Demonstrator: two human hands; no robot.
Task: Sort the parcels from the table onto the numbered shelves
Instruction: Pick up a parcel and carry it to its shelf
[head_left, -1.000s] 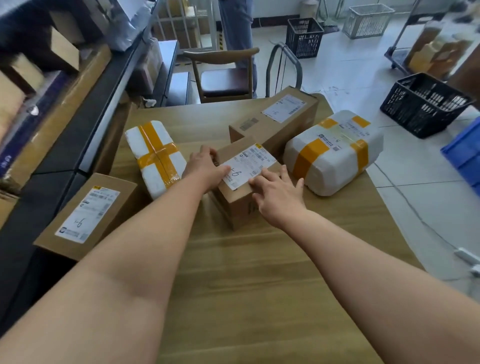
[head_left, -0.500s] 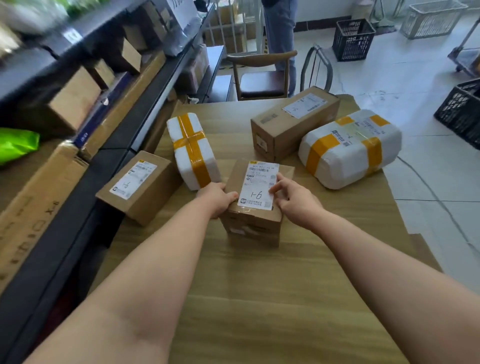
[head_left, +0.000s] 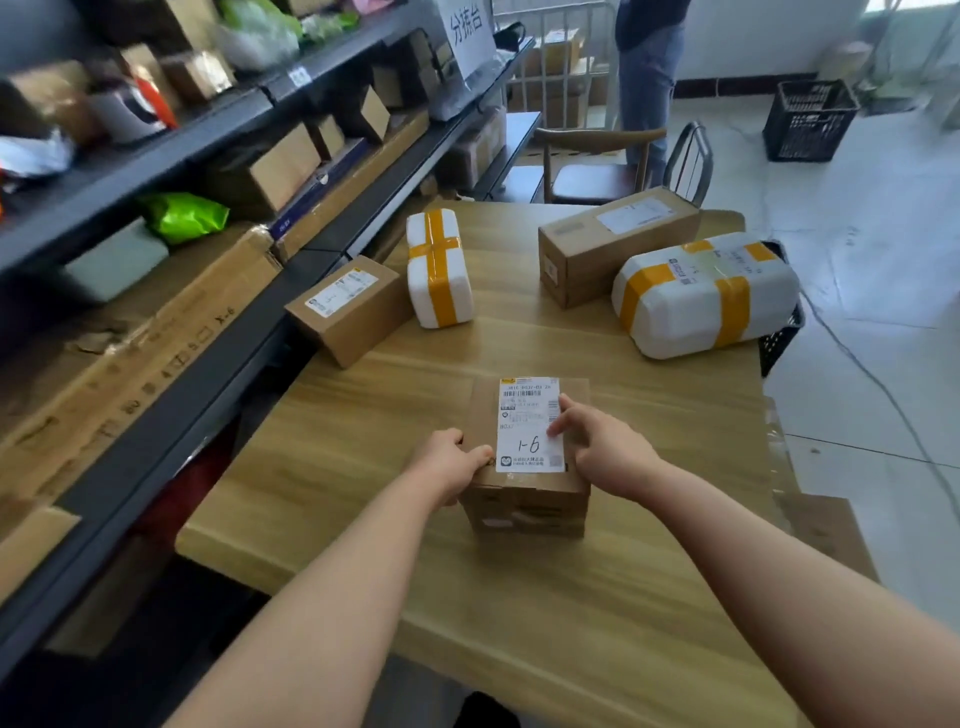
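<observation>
Cardboard parcel (head_left: 524, 488) with label marked "1-6" stands near the front of the wooden surface (head_left: 597, 597). Left hand (head_left: 449, 465) in grip on its left edge; right hand (head_left: 605, 449) pinching its right side, fingers on the label. Beyond: small labelled carton (head_left: 348, 309), white foam parcel (head_left: 439, 267) with yellow tape, long carton (head_left: 615, 241), larger foam parcel (head_left: 706, 293). Shelves (head_left: 208, 171) stand left, loaded.

The label (head_left: 529, 423) on top of the near box (head_left: 524, 499) bears a handwritten "1-6" below a barcode; its small print is too blurred to read. Far left of that box, a long carton (head_left: 140, 358) on the shelf shows "X-6". Beyond it, a white sign (head_left: 467, 31) hanging above the shelf reads "分拣台". Labels on the other parcels are illegible.
</observation>
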